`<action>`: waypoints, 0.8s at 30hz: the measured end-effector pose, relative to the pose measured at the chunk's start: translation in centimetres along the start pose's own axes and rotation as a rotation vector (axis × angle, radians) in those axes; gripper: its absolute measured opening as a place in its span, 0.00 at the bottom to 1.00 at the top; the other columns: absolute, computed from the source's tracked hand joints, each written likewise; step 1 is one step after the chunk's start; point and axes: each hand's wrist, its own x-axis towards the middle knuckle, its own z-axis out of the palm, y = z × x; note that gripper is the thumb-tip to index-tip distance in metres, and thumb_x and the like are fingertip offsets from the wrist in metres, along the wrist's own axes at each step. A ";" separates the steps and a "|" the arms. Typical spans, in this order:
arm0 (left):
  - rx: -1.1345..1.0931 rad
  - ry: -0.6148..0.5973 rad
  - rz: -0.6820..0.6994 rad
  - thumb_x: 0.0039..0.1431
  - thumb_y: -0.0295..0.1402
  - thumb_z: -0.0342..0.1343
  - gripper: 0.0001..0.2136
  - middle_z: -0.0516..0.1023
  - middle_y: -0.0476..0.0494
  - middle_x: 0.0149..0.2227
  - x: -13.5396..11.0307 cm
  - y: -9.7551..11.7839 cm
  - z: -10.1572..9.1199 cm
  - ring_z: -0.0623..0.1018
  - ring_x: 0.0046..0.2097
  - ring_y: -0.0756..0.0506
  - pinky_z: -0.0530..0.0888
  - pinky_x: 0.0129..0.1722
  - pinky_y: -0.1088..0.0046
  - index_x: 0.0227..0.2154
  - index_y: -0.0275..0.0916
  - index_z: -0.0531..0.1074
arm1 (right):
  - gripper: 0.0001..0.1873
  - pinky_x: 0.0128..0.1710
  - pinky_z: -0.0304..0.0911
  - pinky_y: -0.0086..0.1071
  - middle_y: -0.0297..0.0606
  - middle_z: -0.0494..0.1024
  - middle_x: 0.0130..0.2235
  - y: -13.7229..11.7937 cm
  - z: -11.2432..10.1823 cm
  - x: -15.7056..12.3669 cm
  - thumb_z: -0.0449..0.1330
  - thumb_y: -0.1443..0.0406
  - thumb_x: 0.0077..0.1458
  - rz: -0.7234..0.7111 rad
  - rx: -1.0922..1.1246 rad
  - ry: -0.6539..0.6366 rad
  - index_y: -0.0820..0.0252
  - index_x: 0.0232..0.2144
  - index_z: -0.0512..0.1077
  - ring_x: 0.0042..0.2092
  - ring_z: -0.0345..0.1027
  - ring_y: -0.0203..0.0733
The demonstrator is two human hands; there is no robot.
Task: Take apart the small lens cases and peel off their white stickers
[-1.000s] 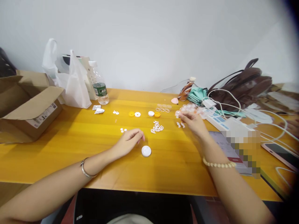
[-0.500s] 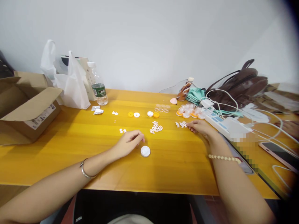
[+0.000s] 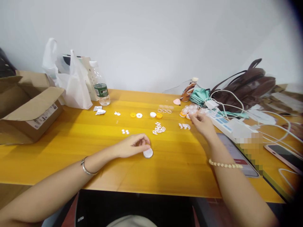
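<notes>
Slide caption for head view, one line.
Over a yellow table: left hand by a white disc, right hand beside small white parts.

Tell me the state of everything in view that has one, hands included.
white disc: lying flat
left hand: fingers curled, thumb overlapping the white disc's edge; contact unclear
right hand: fingers bent beside the orange-edged pieces; grip unclear
cardboard box: open
clear bottle: upright, capped
brown bottle: capped
plastic bag: handles up
tablet: screen lit
pink-edged phone: screen dark
</notes>
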 end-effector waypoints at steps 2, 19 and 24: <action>0.088 -0.068 0.037 0.49 0.43 0.58 0.18 0.68 0.48 0.33 -0.2 0.0 0.0 0.67 0.33 0.50 0.65 0.33 0.75 0.40 0.38 0.65 | 0.18 0.23 0.50 0.27 0.30 0.62 0.19 -2.0 0.7 -1.1 0.53 0.53 0.50 -0.128 0.118 -0.017 0.60 0.18 0.62 0.22 0.54 0.32; 0.307 -0.007 0.066 0.44 0.35 0.58 0.11 0.67 0.49 0.31 0.0 -0.3 0.9 0.67 0.33 0.49 0.64 0.32 0.75 0.30 0.38 0.64 | 0.17 0.28 0.55 0.26 0.30 0.66 0.28 -8.6 5.5 -9.3 0.64 0.54 0.44 -0.617 0.233 -0.887 0.59 0.31 0.66 0.29 0.57 0.33; 0.321 0.006 0.075 0.44 0.34 0.58 0.11 0.67 0.49 0.29 0.1 -0.4 1.0 0.67 0.30 0.50 0.63 0.29 0.76 0.30 0.37 0.65 | 0.11 0.28 0.55 0.26 0.30 0.66 0.28 -8.5 5.7 -9.5 0.62 0.63 0.44 -0.617 0.291 -0.854 0.60 0.31 0.65 0.28 0.57 0.32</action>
